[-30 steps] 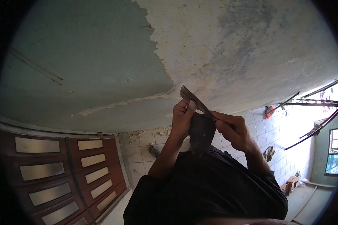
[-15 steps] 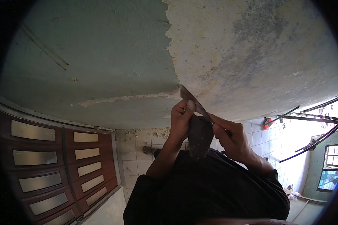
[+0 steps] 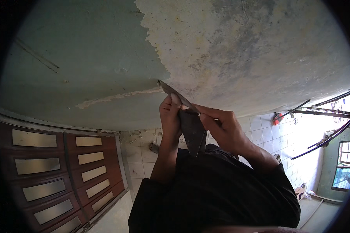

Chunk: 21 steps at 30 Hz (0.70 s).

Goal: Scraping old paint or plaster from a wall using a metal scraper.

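A flat metal scraper (image 3: pixel 167 88) is gripped in both hands, its far tip against the wall where green paint (image 3: pixel 105 54) meets bare plaster (image 3: pixel 206 46). A small curl of paint shows at that tip. My left hand (image 3: pixel 171 112) is closed round the scraper near the tip, with the thumb on the metal. My right hand (image 3: pixel 223 126) pinches the lower right end between thumb and fingers. A dark grey, tapering flat piece (image 3: pixel 193 132) hangs between the hands; whether it is part of the scraper I cannot tell.
A pale scraped streak (image 3: pixel 116 97) crosses the green paint low on the wall. Brown doors with glass panes (image 3: pixel 39 167) stand at the left. Paint flakes (image 3: pixel 138 136) lie on the white floor tiles (image 3: pixel 136 171). Dark bars (image 3: pixel 322 110) and a red object (image 3: pixel 278 117) are at the right.
Both hands and the scraper have shifted left and slightly up in the picture. The wall's paint edge has also shifted left in view. A small paint curl now shows at the tip.
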### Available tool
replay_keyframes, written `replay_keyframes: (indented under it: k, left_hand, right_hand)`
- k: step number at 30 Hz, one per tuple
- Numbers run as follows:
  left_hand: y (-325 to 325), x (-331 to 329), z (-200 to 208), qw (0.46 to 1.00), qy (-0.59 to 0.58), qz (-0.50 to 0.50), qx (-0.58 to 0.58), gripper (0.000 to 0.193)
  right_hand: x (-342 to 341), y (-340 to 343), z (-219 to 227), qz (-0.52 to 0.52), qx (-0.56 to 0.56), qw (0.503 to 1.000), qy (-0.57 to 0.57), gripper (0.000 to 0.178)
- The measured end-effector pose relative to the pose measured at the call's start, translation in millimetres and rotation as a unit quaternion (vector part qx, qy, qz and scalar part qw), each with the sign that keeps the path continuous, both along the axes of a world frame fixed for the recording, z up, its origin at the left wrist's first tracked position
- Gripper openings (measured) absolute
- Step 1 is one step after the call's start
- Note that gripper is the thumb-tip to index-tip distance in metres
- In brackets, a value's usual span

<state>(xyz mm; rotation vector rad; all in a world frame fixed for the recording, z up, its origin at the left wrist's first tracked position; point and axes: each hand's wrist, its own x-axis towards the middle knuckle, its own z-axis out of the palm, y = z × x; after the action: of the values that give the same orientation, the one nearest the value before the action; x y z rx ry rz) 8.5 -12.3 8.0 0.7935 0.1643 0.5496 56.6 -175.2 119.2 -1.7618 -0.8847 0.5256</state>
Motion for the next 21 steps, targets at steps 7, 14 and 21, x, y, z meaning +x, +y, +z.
replay_keyframes:
  k: [7, 14, 21]
  left_hand:
    - [17, -8, -4, 0.991, -0.040, 0.122, 0.021, 0.040]
    - [-3, -14, -28, 0.998, 0.055, 0.026, 0.030, 0.031]
    - [18, -9, -19, 0.999, -0.015, 0.042, 0.006, 0.030]
  right_hand:
    - [-2, 37, 1, 0.020, -0.006, 1.000, 0.013, 0.035]
    - [-13, -7, -16, -0.025, -0.015, 0.997, 0.075, 0.037]
    - [-14, 21, -5, -0.005, -0.042, 0.999, 0.032, 0.036]
